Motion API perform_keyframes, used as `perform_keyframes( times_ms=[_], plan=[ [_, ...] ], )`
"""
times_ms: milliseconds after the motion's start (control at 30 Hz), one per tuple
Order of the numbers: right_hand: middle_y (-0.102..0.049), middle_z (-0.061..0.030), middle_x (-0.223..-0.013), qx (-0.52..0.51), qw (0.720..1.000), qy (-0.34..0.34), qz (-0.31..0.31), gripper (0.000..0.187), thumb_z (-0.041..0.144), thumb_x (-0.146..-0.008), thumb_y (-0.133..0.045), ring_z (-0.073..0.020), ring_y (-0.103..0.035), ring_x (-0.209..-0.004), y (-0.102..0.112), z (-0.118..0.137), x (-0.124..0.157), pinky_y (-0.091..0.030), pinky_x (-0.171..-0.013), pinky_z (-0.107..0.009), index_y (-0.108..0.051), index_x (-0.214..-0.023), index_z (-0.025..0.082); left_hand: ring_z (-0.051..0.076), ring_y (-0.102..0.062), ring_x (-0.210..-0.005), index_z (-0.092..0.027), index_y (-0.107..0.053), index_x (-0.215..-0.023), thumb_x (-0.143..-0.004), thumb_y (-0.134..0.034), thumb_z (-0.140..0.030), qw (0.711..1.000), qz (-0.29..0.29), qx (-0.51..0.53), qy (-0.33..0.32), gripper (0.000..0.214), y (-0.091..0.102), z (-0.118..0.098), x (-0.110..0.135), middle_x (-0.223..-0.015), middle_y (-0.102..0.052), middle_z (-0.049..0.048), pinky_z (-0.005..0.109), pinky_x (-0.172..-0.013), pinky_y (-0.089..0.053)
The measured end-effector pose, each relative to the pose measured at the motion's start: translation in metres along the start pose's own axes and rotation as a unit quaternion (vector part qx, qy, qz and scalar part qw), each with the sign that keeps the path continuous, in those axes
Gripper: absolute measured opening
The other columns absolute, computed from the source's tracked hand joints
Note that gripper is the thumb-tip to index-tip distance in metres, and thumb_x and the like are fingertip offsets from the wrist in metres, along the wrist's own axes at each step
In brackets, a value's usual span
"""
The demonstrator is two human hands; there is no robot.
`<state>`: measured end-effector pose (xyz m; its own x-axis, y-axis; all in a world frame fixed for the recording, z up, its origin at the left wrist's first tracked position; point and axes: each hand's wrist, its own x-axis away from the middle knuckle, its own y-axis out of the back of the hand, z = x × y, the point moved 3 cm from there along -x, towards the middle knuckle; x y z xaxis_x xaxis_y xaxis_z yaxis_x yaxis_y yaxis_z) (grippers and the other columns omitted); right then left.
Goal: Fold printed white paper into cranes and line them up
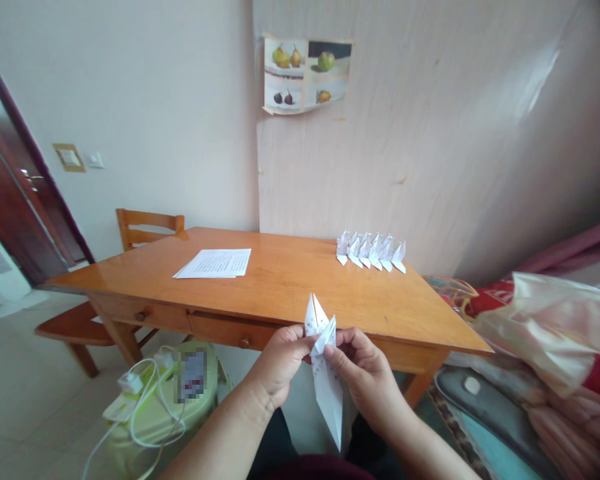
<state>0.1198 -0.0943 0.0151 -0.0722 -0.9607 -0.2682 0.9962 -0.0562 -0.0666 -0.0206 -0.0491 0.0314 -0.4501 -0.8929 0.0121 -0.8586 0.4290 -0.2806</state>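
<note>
Between my two hands is a folded paper crane (329, 390), white with some printed marks, its pointed ends reaching up and down. My left hand (287, 360) pinches its left side near the middle. On the other side, my right hand (363, 360) grips it with the thumb pressed on the front fold. The piece is held in front of the table's near edge, above my lap. At the table's far right stand several folded paper cranes (373, 252) in close rows. A stack of printed paper sheets (214, 263) lies on the left half of the tabletop.
The wooden table (280, 267) has drawers along its front. A chair (150, 220) and a bench (75, 327) are at its left. A green stool (180, 427) bears cables and a blurred device. Plastic bags (540, 327) pile up at the right.
</note>
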Motion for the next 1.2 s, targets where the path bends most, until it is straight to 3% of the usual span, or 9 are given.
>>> perform_keyframes(
  times_ms=[167,400,467,567,667,800,1100,1200],
  plan=[
    [-0.062,-0.0007,-0.074,-0.018,1.0,-0.023,-0.002,0.032,0.048,-0.083,-0.075,-0.0136,-0.05,-0.063,0.0,0.0,0.0,-0.038,-0.06,-0.027,-0.06,-0.084,0.02,0.012,-0.041,-0.063,-0.011,-0.075,-0.081,-0.074,-0.08,-0.048,1.0,0.012,-0.012,0.003,0.038,-0.002,-0.003,0.001,-0.065,-0.059,0.0017,0.026,-0.063,-0.032],
    [-0.059,0.0008,-0.069,-0.01,1.0,-0.027,-0.001,0.031,0.047,-0.083,-0.074,-0.0127,-0.047,-0.061,0.005,0.001,0.001,-0.037,-0.058,-0.026,-0.06,-0.081,0.02,0.015,-0.049,-0.068,-0.014,-0.07,-0.071,-0.089,-0.064,-0.054,0.998,0.066,0.003,-0.025,0.044,0.004,-0.012,0.006,-0.068,-0.06,0.0032,0.027,-0.07,-0.038],
    [-0.058,0.0012,-0.068,-0.008,1.0,-0.028,-0.004,0.03,0.046,-0.084,-0.074,-0.0124,-0.046,-0.06,0.006,0.001,0.001,-0.036,-0.057,-0.026,-0.06,-0.081,0.02,0.017,-0.054,-0.075,-0.013,-0.073,-0.079,-0.089,-0.065,-0.05,0.993,0.113,-0.004,-0.026,0.039,0.002,-0.019,0.011,-0.075,-0.064,0.0051,0.028,-0.076,-0.041],
    [-0.058,0.0007,-0.069,0.007,1.0,-0.028,-0.007,0.03,0.047,-0.084,-0.073,-0.0127,-0.046,-0.06,0.007,-0.001,0.002,-0.036,-0.057,-0.027,-0.06,-0.082,0.02,0.022,-0.062,-0.091,-0.015,-0.075,-0.102,-0.077,-0.081,-0.038,0.985,0.171,-0.005,-0.002,0.034,-0.002,-0.025,0.018,-0.093,-0.07,0.0077,0.032,-0.088,-0.044],
    [-0.059,-0.0001,-0.071,0.029,0.999,-0.02,-0.01,0.03,0.047,-0.084,-0.073,-0.0137,-0.048,-0.062,0.008,-0.002,0.002,-0.037,-0.059,-0.028,-0.061,-0.082,0.02,0.024,-0.063,-0.099,-0.017,-0.075,-0.106,-0.069,-0.087,-0.029,0.989,0.15,-0.01,0.006,0.04,-0.003,-0.023,0.019,-0.102,-0.072,0.0086,0.033,-0.093,-0.045],
    [-0.06,-0.0004,-0.073,0.036,0.999,-0.012,-0.008,0.03,0.048,-0.083,-0.073,-0.0143,-0.048,-0.063,0.009,-0.003,0.003,-0.037,-0.059,-0.027,-0.06,-0.082,0.021,0.022,-0.064,-0.096,-0.016,-0.076,-0.106,-0.076,-0.082,-0.028,0.994,0.107,-0.024,-0.003,0.033,0.0,-0.013,0.014,-0.105,-0.073,0.009,0.03,-0.09,-0.046],
    [-0.059,0.0003,-0.081,-0.038,0.999,-0.021,-0.004,0.037,0.046,-0.079,-0.08,-0.0137,-0.053,-0.069,0.007,0.008,0.002,-0.042,-0.062,-0.026,-0.056,-0.092,0.021,0.024,-0.064,-0.103,-0.016,-0.075,-0.113,-0.081,-0.078,-0.028,0.993,0.11,0.021,-0.039,0.035,-0.002,-0.011,0.013,-0.105,-0.073,0.0095,0.033,-0.097,-0.045],
    [-0.058,0.0009,-0.078,-0.043,0.998,-0.045,0.032,0.037,0.046,-0.079,-0.08,-0.0128,-0.051,-0.068,0.007,0.011,0.003,-0.04,-0.06,-0.025,-0.055,-0.092,0.021,0.023,-0.064,-0.099,-0.016,-0.075,-0.109,-0.082,-0.077,-0.029,0.993,0.107,0.027,-0.037,0.03,-0.001,-0.008,0.012,-0.104,-0.073,0.0093,0.033,-0.094,-0.046]
  ],
)
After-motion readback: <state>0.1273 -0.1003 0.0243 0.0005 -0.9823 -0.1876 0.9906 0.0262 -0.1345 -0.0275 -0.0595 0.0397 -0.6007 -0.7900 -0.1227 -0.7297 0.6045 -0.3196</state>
